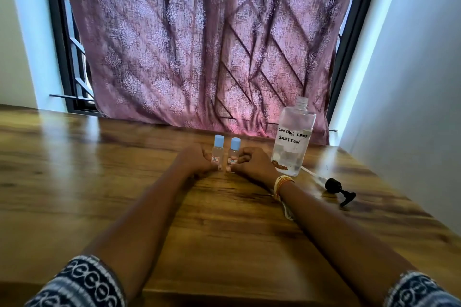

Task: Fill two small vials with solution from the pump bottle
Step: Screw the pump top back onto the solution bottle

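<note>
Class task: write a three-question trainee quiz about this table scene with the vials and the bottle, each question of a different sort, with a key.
1. True or false: both vials have their blue caps on.
2. Where is the pump head? A) screwed on the bottle B) lying on the table right of the bottle C) in the left hand
3. Fill in: the bottle's handwritten label reads "contact lens ____".

Key: 1 true. 2 B. 3 solution.
</note>
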The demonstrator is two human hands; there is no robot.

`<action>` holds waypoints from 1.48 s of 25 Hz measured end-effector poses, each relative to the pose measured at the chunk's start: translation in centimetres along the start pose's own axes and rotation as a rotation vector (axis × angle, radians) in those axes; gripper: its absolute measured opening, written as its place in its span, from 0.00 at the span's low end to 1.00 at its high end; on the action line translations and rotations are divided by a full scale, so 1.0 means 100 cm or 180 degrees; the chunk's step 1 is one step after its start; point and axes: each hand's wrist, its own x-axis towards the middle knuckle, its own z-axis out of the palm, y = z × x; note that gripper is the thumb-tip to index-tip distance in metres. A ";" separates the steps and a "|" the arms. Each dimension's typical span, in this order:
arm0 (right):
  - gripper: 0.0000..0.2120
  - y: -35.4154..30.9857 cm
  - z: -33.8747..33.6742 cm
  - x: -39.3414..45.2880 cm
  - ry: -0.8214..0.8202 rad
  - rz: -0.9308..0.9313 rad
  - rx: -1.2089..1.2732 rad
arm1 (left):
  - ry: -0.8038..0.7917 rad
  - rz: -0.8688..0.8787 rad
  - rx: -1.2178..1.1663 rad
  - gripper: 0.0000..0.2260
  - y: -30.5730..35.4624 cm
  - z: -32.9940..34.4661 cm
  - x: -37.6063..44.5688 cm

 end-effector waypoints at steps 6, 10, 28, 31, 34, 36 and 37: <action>0.22 0.005 0.005 0.007 -0.0057 0.0120 0.0085 | -0.0196 0.0102 0.0597 0.16 0.011 0.000 -0.005; 0.28 0.009 -0.018 -0.022 -0.0045 0.0248 -0.0179 | -0.0170 0.0790 0.0291 0.16 0.040 0.021 -0.032; 0.09 0.079 -0.134 -0.078 0.1742 0.0500 -0.1073 | 0.0201 0.0936 -0.1240 0.44 0.179 0.061 0.009; 0.09 0.093 -0.139 -0.066 0.2038 0.0282 -0.0551 | -0.0244 0.0952 -0.1510 0.55 0.179 0.062 0.025; 0.10 0.100 -0.146 -0.059 0.2231 0.0292 0.0076 | -0.0277 0.1113 -0.1451 0.47 0.178 0.064 0.032; 0.11 0.103 -0.148 -0.056 0.2254 0.0423 0.0440 | -0.0096 0.1214 -0.1420 0.42 0.176 0.068 0.031; 0.12 0.104 -0.147 -0.056 0.2250 0.0485 0.0566 | -0.0032 0.1267 -0.1390 0.42 0.175 0.068 0.026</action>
